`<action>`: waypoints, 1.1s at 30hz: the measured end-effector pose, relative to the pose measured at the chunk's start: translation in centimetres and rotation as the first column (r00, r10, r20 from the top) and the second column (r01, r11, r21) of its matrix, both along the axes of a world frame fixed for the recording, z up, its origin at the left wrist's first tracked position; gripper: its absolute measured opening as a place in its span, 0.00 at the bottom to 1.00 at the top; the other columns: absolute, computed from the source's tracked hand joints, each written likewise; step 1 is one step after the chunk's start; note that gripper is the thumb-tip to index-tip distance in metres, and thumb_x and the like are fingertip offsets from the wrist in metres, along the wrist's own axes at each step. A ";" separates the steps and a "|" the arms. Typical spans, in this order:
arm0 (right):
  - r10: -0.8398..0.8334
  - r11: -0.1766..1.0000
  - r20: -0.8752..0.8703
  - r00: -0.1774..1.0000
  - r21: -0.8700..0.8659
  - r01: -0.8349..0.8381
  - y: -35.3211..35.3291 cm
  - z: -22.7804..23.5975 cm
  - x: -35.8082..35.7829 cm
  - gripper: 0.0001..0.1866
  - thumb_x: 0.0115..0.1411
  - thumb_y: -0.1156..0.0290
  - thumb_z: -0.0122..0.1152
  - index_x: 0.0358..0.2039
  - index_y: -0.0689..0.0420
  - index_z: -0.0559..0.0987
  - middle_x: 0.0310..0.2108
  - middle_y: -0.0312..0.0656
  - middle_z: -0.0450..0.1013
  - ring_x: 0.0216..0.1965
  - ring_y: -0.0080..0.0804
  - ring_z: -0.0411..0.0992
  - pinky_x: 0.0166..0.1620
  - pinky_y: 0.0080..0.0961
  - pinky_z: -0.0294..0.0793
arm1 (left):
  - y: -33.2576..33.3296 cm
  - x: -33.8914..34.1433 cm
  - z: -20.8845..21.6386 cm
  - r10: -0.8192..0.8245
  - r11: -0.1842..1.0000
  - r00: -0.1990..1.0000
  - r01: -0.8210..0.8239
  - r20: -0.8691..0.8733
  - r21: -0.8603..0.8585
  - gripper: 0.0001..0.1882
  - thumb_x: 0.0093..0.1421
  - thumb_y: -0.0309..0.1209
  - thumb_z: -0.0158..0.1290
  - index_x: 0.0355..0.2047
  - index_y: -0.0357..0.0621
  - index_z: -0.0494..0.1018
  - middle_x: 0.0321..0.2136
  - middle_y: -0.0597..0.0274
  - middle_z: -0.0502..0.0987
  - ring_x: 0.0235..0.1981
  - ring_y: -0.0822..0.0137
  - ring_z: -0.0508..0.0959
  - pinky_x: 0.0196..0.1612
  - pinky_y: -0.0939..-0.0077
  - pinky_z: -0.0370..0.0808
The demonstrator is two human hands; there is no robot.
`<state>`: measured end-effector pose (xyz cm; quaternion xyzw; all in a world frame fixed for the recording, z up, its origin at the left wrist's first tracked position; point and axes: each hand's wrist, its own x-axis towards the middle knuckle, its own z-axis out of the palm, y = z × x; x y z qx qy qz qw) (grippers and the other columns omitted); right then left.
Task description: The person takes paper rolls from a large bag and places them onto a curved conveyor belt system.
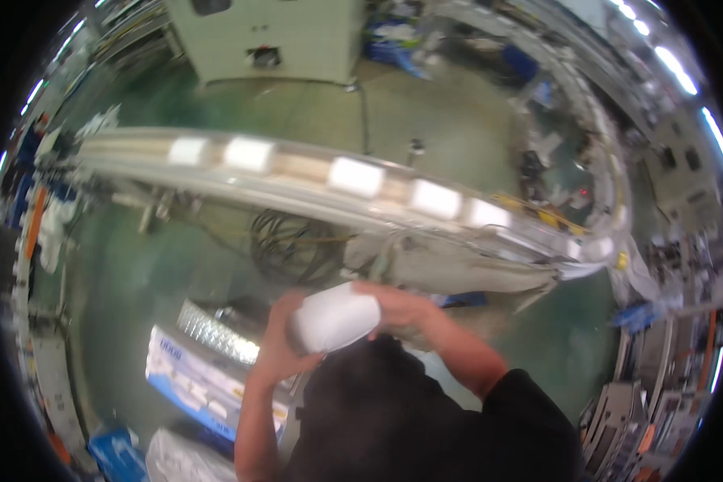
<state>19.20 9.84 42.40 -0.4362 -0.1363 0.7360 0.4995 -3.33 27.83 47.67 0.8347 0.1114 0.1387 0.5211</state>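
A white roll [335, 319], likely of paper, is held in front of my body between both hands. My left hand [281, 341] wraps the roll's left end, with the thumb along its near side. At the other end, my right hand [390, 305] grips it, fingers partly hidden behind the roll. Beyond my hands a long conveyor [297, 193] runs across the view. Several similar white rolls, one of them a middle roll [356, 177], lie spaced along its channel. The picture is somewhat blurred.
Left of me stands a white and blue printed carton [193, 377], beside a silvery bubble-textured wrap [217, 331]. Coiled dark cable [293, 245] lies on the green floor under the conveyor. A large pale machine cabinet [265, 40] stands at the back. Plastic bags [185, 458] lie at lower left.
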 end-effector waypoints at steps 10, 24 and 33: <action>-0.674 0.738 -0.028 0.738 0.019 0.674 -5.2 -2.3 7.1 0.32 0.69 0.44 0.50 0.61 0.57 0.68 0.54 0.44 0.74 0.51 0.40 0.76 0.46 0.46 0.81 | 0.6 -2.3 -3.8 0.239 0.959 0.967 -0.249 -0.084 -0.138 0.64 0.40 0.53 0.74 0.71 0.43 0.50 0.68 0.48 0.57 0.68 0.50 0.61 0.68 0.55 0.59; -0.992 0.098 0.102 0.073 0.266 0.959 -2.8 -2.0 22.0 0.33 0.66 0.45 0.54 0.63 0.53 0.66 0.59 0.44 0.69 0.58 0.43 0.69 0.59 0.51 0.70 | -3.7 -8.4 -9.1 0.385 0.770 0.883 -0.467 -0.269 -0.435 0.46 0.56 0.26 0.63 0.71 0.40 0.50 0.64 0.49 0.63 0.58 0.55 0.73 0.57 0.61 0.73; -0.994 0.022 -0.094 0.054 0.314 0.949 -4.7 -1.6 22.5 0.31 0.67 0.47 0.54 0.64 0.50 0.66 0.60 0.41 0.68 0.59 0.40 0.69 0.58 0.50 0.70 | -3.5 -9.4 -8.7 0.458 0.699 0.840 -0.542 -0.291 -0.466 0.37 0.60 0.22 0.58 0.67 0.39 0.55 0.58 0.52 0.69 0.51 0.59 0.78 0.50 0.68 0.77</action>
